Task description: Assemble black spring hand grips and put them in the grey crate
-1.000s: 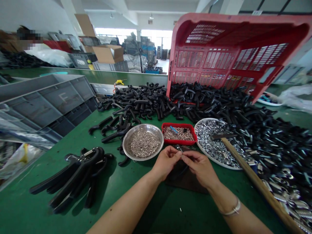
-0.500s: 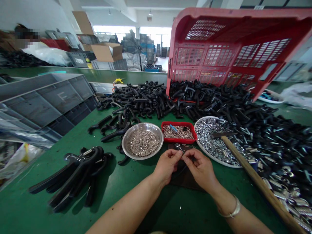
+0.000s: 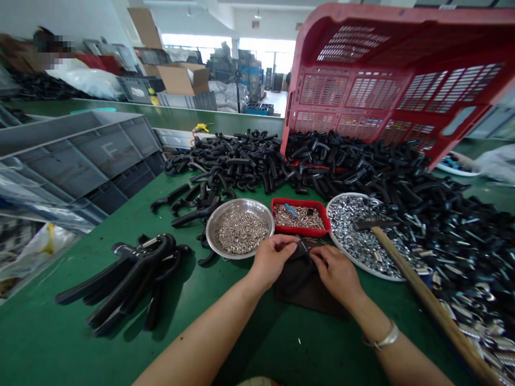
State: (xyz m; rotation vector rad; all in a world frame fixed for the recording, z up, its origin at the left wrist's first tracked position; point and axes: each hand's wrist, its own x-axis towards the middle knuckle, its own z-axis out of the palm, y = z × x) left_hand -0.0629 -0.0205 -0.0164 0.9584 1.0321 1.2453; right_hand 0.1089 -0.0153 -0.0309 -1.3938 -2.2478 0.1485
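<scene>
My left hand (image 3: 272, 259) and my right hand (image 3: 336, 273) meet over a dark brown mat (image 3: 301, 289) on the green table. Both pinch a small black part with a metal piece (image 3: 303, 248) between their fingertips; its shape is too small to make out. Just beyond the hands stand a steel bowl of small screws (image 3: 240, 228), a red tray of metal pins (image 3: 300, 217) and a white plate of shiny metal pieces (image 3: 356, 233).
A wooden-handled hammer (image 3: 418, 289) lies across the plate toward the right front. A large heap of black plastic handles (image 3: 362, 171) spills from a tipped red crate (image 3: 386, 80). Assembled black grips (image 3: 129, 279) lie at left. Grey crates (image 3: 80, 161) stand far left.
Both hands have shifted slightly forward toward the red tray and lowered onto the mat, still pinching the small part. The view has drifted a little.
</scene>
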